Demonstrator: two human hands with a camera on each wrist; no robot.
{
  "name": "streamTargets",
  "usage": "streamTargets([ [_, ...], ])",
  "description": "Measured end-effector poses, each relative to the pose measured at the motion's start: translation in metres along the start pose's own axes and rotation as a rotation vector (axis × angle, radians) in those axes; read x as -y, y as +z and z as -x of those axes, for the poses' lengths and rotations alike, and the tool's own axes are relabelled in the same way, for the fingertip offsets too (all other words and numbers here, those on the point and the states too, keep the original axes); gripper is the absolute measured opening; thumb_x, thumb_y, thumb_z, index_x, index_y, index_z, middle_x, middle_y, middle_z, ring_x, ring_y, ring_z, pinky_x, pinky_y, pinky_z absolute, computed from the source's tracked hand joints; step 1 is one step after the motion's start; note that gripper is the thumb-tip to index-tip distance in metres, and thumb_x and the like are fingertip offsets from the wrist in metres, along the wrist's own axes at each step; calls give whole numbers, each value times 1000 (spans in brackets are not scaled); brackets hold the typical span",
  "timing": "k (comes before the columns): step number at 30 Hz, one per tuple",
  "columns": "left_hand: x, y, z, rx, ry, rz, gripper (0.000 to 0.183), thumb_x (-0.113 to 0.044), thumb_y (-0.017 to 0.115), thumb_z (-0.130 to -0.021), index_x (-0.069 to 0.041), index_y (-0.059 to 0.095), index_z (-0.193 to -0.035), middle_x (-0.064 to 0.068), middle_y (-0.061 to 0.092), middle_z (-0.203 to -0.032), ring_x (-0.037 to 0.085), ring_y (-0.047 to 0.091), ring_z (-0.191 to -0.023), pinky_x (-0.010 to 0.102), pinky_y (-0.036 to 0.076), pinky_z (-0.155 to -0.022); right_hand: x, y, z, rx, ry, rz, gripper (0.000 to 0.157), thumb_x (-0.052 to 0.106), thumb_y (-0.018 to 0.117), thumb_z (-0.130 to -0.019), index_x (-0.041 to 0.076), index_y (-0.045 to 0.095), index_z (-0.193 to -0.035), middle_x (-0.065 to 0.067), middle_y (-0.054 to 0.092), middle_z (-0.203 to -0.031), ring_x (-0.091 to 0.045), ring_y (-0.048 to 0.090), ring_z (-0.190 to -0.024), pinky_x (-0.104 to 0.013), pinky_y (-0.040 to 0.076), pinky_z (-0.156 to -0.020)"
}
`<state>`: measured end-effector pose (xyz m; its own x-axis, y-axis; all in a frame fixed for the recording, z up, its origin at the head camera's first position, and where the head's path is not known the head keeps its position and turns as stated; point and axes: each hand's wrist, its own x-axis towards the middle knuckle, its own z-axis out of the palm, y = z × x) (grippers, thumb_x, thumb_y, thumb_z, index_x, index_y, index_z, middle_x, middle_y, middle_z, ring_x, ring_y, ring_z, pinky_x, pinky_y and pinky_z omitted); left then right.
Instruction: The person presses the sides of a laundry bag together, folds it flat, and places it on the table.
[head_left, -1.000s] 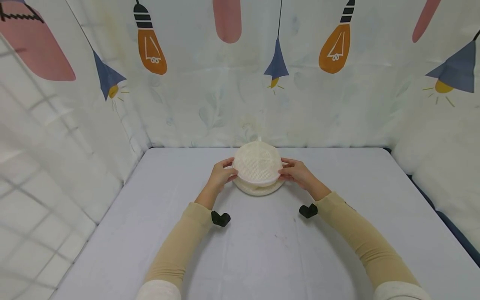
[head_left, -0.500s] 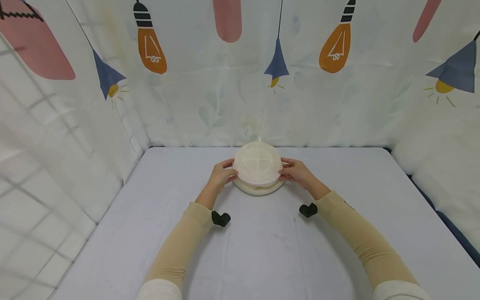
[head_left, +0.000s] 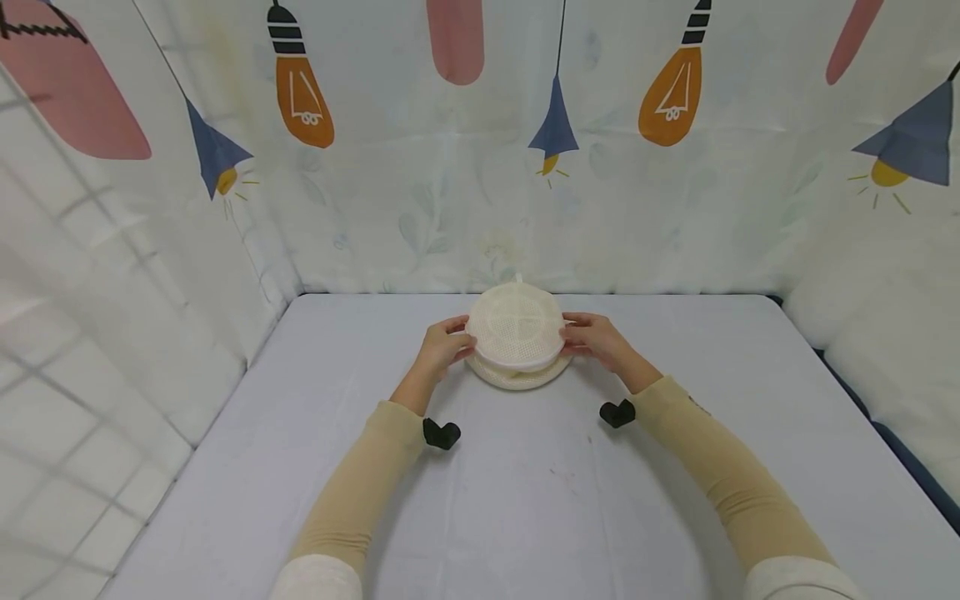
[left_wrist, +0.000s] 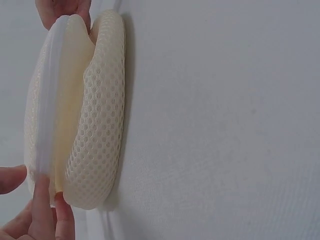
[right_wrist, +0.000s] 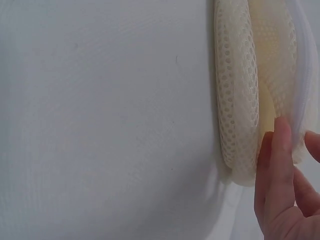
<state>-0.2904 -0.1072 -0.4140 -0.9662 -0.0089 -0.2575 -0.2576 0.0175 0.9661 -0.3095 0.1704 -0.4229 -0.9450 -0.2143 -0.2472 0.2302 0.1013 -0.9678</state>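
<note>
Since the earlier frame, our right hand (head_left: pixel 592 337) has shifted slightly up and away along the rim, and the lower layer peeks out a touch more on that side, while our left hand (head_left: pixel 442 343) sits almost where it was. Across the table (head_left: pixel 517 492), near its far edge and about midway between its sides, lies the bag (head_left: pixel 517 321), a cream mesh round with our hands at its left and right edges. Its lower layer (left_wrist: pixel 100 120) rests on the tabletop, and the top stands off it with a gap. Being round and squat, the bag has no clear long axis seen from above; its short axis runs roughly upright, and the top faces up. Both hands pinch the top's edge, thumbs outside and fingers (right_wrist: pixel 280 172) in the gap; the right thumb's contact is hard to judge from the wrist view, since it is cut off at the side. To handle it well, we should keep our two grips level and opposite, pull outward evenly rather than from one side, and hold lightly, because the soft mesh will probably crease or fold under a hard squeeze. We would also keep our fingertips clear of the white band (left_wrist: pixel 47 105) round the top. The tab (head_left: pixel 519 277) points away from us.
</note>
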Motion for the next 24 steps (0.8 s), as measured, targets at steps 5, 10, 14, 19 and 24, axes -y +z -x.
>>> streamTargets([
  [5, 0, 0, -1, -15, 12, -3, 54, 6, 62, -82, -7, 50, -134, 11, 42, -134, 23, 55, -101, 29, 49, -84, 3, 2, -2, -42, -19, 81, 57, 3, 60, -89, 5, 39, -141, -17, 46, -121, -15, 59, -82, -32, 52, -79],
  [10, -1, 1, 1, -56, 42, -27, 53, 5, 63, -81, -7, 52, -132, 11, 44, -132, 22, 58, -100, 27, 50, -80, 6, 1, -2, -32, -71, 134, 62, -3, 61, -86, 6, 37, -143, -19, 43, -127, -18, 59, -86, -34, 51, -81],
  [14, -2, 1, -1, -69, 54, -37, 52, 6, 62, -80, -6, 53, -130, 11, 45, -132, 22, 58, -100, 26, 50, -80, 10, 2, 0, -17, -89, 171, 63, -5, 60, -85, 6, 37, -143, -20, 40, -130, -23, 58, -92, -34, 51, -80],
  [19, -3, 2, -3, -62, 47, -42, 53, 8, 62, -80, -6, 54, -131, 8, 46, -133, 22, 56, -104, 29, 50, -83, 12, 2, 1, -7, -75, 195, 64, -5, 60, -85, 7, 36, -143, -19, 39, -133, -26, 57, -97, -34, 51, -81],
  [24, -2, 3, -2, -53, 50, -50, 55, 8, 61, -80, -6, 53, -132, 8, 47, -132, 22, 55, -104, 29, 49, -83, 12, 2, -1, -20, -59, 209, 63, -5, 61, -85, 8, 39, -142, -17, 40, -132, -23, 56, -96, -31, 52, -79],
])
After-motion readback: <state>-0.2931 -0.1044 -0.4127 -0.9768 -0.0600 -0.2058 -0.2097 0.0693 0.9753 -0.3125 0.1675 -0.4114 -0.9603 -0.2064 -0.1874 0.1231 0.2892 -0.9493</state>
